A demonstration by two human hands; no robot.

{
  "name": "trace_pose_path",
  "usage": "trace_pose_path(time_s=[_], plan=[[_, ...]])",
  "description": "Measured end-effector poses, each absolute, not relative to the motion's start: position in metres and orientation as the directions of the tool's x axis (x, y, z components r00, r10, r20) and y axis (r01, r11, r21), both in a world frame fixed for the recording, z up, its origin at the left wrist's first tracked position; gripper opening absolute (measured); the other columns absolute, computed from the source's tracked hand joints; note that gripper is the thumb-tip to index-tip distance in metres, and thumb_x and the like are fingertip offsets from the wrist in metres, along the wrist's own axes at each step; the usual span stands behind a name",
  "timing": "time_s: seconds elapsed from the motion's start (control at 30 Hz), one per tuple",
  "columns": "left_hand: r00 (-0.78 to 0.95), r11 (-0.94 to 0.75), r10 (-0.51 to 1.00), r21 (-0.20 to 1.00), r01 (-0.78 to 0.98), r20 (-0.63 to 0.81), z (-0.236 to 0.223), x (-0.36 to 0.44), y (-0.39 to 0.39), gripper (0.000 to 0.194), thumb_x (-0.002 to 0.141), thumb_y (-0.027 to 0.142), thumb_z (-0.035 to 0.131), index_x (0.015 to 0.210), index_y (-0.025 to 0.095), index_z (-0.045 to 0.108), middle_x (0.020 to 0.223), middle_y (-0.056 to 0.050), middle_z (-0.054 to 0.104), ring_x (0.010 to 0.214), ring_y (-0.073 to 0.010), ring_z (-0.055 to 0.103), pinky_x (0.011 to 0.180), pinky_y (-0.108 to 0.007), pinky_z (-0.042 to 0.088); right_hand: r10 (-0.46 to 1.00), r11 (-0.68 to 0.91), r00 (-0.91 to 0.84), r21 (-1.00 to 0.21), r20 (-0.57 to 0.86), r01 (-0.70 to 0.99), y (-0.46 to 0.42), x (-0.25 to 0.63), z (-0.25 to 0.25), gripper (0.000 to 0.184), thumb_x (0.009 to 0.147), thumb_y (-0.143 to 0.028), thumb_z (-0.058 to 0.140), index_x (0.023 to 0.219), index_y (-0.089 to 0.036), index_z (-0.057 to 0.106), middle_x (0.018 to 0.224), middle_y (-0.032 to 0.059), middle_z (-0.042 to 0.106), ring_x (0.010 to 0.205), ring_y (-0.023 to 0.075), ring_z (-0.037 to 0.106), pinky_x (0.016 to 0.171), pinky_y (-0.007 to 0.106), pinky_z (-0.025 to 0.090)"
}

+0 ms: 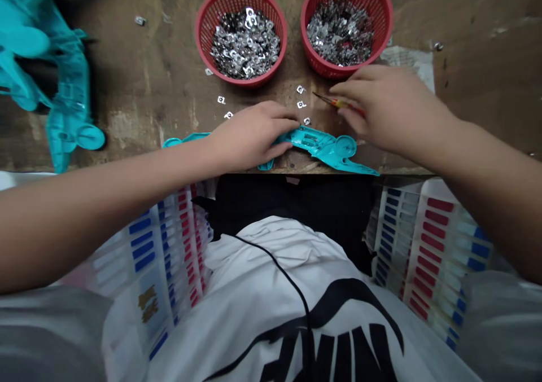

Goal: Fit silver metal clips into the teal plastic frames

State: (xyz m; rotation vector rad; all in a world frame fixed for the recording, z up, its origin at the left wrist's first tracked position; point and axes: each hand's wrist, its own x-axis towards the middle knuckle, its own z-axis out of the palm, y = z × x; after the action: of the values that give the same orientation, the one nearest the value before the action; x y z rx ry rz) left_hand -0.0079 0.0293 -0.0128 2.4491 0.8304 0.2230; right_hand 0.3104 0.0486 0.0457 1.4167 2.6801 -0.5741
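Note:
My left hand (249,134) lies closed over a long teal plastic part (326,146) at the near edge of the wooden bench, pressing it down. My right hand (389,111) is closed round a thin tool with a red-and-yellow handle (339,103), whose metal tip points left toward a few small metal pieces (301,104) lying loose on the bench just beyond the teal part.
Two red mesh baskets (203,18) (383,9) full of small shiny metal pieces stand at the back. A heap of teal plastic parts (63,88) fills the far left. Striped woven bags (423,246) hang at both sides of my lap.

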Motion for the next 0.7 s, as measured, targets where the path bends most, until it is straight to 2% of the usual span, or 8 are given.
trace_pose_path(time_s=[0.07, 0.13, 0.2, 0.3, 0.43, 0.57, 0.7], plan=[[0.804, -0.679, 0.595, 0.529, 0.509, -0.010, -0.016, -0.005, 0.028, 0.043, 0.123, 0.034, 0.065, 0.153, 0.021, 0.093, 0.162, -0.017, 0.090, 0.152, -0.0431, 0.083, 0.134, -0.063, 0.068, 0.760, 0.533, -0.611, -0.326, -0.221, 0.781, 0.046, 0.300, 0.036, 0.051, 0.126, -0.031, 0.057, 0.161, -0.027, 0.093, 0.157, 0.0199, 0.091, 0.146, 0.0445, 0.084, 0.125, 0.060, 0.065], [0.808, -0.689, 0.589, 0.528, 0.497, 0.008, -0.019, -0.002, 0.025, 0.040, 0.122, 0.032, 0.064, 0.145, 0.023, 0.096, 0.157, -0.016, 0.092, 0.150, -0.0422, 0.084, 0.133, -0.063, 0.068, 0.732, 0.521, -0.649, -0.445, -0.206, 0.728, 0.043, 0.288, 0.024, 0.047, 0.126, -0.032, 0.061, 0.159, -0.032, 0.096, 0.150, 0.0118, 0.095, 0.140, 0.0399, 0.088, 0.121, 0.054, 0.067], [0.807, -0.687, 0.589, 0.543, 0.483, 0.028, -0.024, 0.000, 0.023, 0.039, 0.121, 0.031, 0.065, 0.142, 0.023, 0.097, 0.153, -0.015, 0.093, 0.150, -0.0418, 0.084, 0.134, -0.064, 0.067, 0.745, 0.474, -0.639, -0.524, -0.190, 0.708, 0.040, 0.279, 0.012, 0.042, 0.123, -0.031, 0.069, 0.154, -0.033, 0.098, 0.144, 0.0082, 0.098, 0.131, 0.0380, 0.090, 0.116, 0.051, 0.068], [0.799, -0.675, 0.600, 0.563, 0.476, 0.045, -0.030, 0.000, 0.021, 0.037, 0.120, 0.033, 0.067, 0.139, 0.025, 0.098, 0.151, -0.015, 0.093, 0.148, -0.0421, 0.084, 0.134, -0.064, 0.068, 0.788, 0.407, -0.586, -0.554, -0.188, 0.726, 0.038, 0.273, -0.002, 0.033, 0.120, -0.032, 0.077, 0.142, -0.032, 0.102, 0.135, 0.0086, 0.099, 0.123, 0.0382, 0.092, 0.109, 0.051, 0.068], [0.779, -0.655, 0.625, 0.579, 0.486, 0.052, -0.028, -0.002, 0.021, 0.033, 0.120, 0.034, 0.070, 0.136, 0.028, 0.098, 0.152, -0.015, 0.090, 0.144, -0.0413, 0.085, 0.129, -0.061, 0.069, 0.778, 0.423, -0.588, -0.508, -0.220, 0.750, 0.038, 0.272, -0.001, 0.023, 0.119, -0.032, 0.080, 0.127, -0.031, 0.102, 0.127, 0.0114, 0.099, 0.122, 0.0404, 0.090, 0.109, 0.053, 0.065], [0.783, -0.630, 0.622, 0.596, 0.497, 0.004, -0.022, -0.003, 0.024, 0.033, 0.119, 0.034, 0.072, 0.136, 0.029, 0.099, 0.150, -0.013, 0.089, 0.143, -0.0397, 0.085, 0.129, -0.057, 0.067, 0.756, 0.476, -0.608, -0.434, -0.243, 0.765, 0.041, 0.274, 0.015, 0.026, 0.122, -0.032, 0.074, 0.129, -0.030, 0.099, 0.131, 0.0143, 0.097, 0.128, 0.0416, 0.089, 0.110, 0.053, 0.062], [0.785, -0.631, 0.620, 0.592, 0.501, -0.003, -0.021, -0.004, 0.025, 0.034, 0.120, 0.035, 0.071, 0.138, 0.032, 0.100, 0.148, -0.010, 0.091, 0.145, -0.0380, 0.084, 0.132, -0.055, 0.066, 0.750, 0.468, -0.611, -0.447, -0.255, 0.762, 0.042, 0.276, 0.021, 0.028, 0.124, -0.035, 0.073, 0.135, -0.030, 0.098, 0.138, 0.0141, 0.097, 0.131, 0.0420, 0.089, 0.113, 0.053, 0.062]])
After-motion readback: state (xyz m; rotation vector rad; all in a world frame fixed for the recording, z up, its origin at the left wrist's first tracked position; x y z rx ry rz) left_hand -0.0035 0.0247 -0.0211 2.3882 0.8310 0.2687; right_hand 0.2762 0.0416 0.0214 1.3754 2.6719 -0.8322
